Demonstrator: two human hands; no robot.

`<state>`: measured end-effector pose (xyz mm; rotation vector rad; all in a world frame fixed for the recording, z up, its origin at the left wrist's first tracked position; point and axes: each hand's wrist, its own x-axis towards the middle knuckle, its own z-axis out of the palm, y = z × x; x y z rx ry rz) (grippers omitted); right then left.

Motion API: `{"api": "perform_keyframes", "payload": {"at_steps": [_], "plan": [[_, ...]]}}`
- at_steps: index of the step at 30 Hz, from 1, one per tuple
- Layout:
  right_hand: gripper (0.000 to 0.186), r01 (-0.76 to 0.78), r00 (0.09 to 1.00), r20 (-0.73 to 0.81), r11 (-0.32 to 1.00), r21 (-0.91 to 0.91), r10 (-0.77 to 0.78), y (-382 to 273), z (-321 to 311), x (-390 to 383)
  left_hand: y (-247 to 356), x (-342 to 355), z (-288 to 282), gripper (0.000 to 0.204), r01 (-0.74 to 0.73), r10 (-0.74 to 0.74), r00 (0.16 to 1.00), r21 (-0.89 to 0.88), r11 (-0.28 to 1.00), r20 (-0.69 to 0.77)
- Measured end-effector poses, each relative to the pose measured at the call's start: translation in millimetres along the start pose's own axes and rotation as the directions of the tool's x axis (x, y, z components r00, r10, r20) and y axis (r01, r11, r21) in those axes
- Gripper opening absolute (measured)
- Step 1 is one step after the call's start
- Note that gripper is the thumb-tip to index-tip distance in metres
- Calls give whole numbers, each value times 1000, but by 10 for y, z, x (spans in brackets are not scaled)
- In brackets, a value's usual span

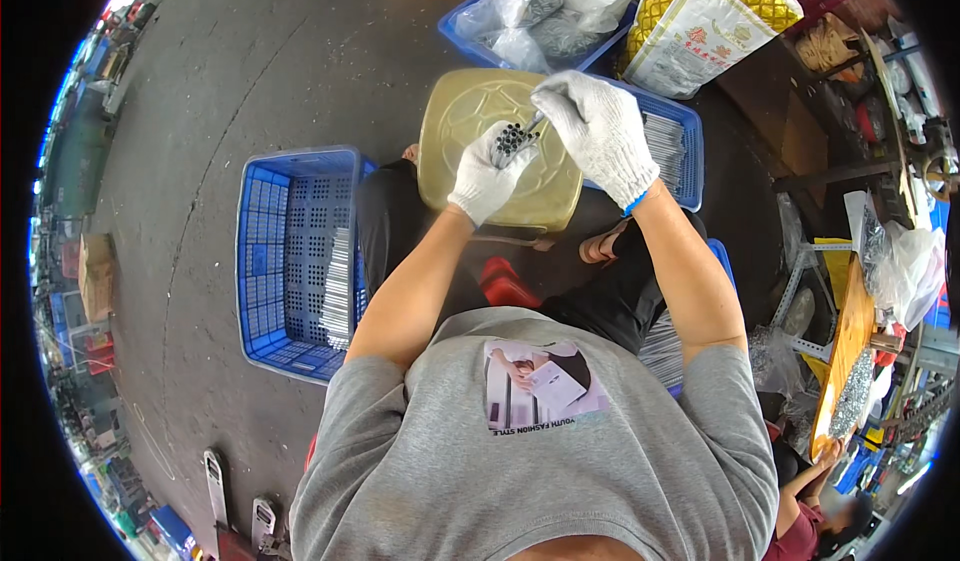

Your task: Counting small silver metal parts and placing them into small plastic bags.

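My left hand (484,183), in a white knit glove, is closed round a bundle of thin metal tubes (512,141) whose dark round ends face up. Just right of the bundle, my gloved right hand (604,129) is bent down with thumb and fingers pinched together. A small slim greyish piece (537,119) shows at its fingertips, close to the tube ends; I cannot make out what it is. Both hands are above a yellowish plastic stool (447,121) with a round raised pattern on its top.
A blue crate (262,251) on the left holds several metal tubes (338,291). Another blue crate (694,151) with tubes stands right of the stool. Behind are a blue bin (470,43) of plastic bags and a yellow-and-white sack (690,41). At right, another person's hand (828,453) touches a wooden board.
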<state>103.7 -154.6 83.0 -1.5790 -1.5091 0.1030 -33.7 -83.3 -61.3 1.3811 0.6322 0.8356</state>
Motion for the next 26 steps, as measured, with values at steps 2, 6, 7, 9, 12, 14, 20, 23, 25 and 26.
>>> {"api": "perform_keyframes", "payload": {"at_steps": [2, 6, 7, 9, 12, 14, 20, 23, 25, 26], "plan": [[12, 35, 999, 36, 998, -43, -33, -30, 2, 13, -36, -2, -9, 27, 18, -19, 1000, -23, 1000, -6], [13, -7, 994, -106, 1000, 3, 7, -182, -51, -13, 42, -2, 17, 29, 0, 0, 1000, -49, 999, -3], [13, -20, 988, -152, 1000, 20, 22, -195, -51, -14, 48, -2, 17, 29, -5, 5, 1000, -57, 998, -3], [13, -42, 989, -141, 999, 27, 45, -129, -40, -24, 43, -4, 1, 30, -15, 15, 1000, -22, 1000, 6], [13, -116, 986, -120, 993, 38, 119, 56, -26, -39, 30, 37, -14, 31, -46, 42, 998, 83, 996, 49], [14, -151, 982, -106, 987, 56, 156, 124, -14, -64, 57, 38, -7, 32, -48, 43, 998, 131, 990, 43], [15, -205, 976, -59, 978, 45, 208, 130, -15, -76, -2, 73, -37, 33, -154, 137, 988, 343, 927, 74], [16, -155, 987, -47, 988, -19, 154, 41, -30, -56, -45, 73, -53, 34, -252, 219, 967, 403, 880, 128], [15, -3, 1000, 18, 997, -75, 4, -42, -12, -48, 10, 28, -18, 36, -100, 95, 993, 69, 993, 69], [15, 75, 996, 54, 992, -98, -70, -92, 2, -44, 43, -6, 4, 38, -20, 26, 998, -107, 994, 56]]}}
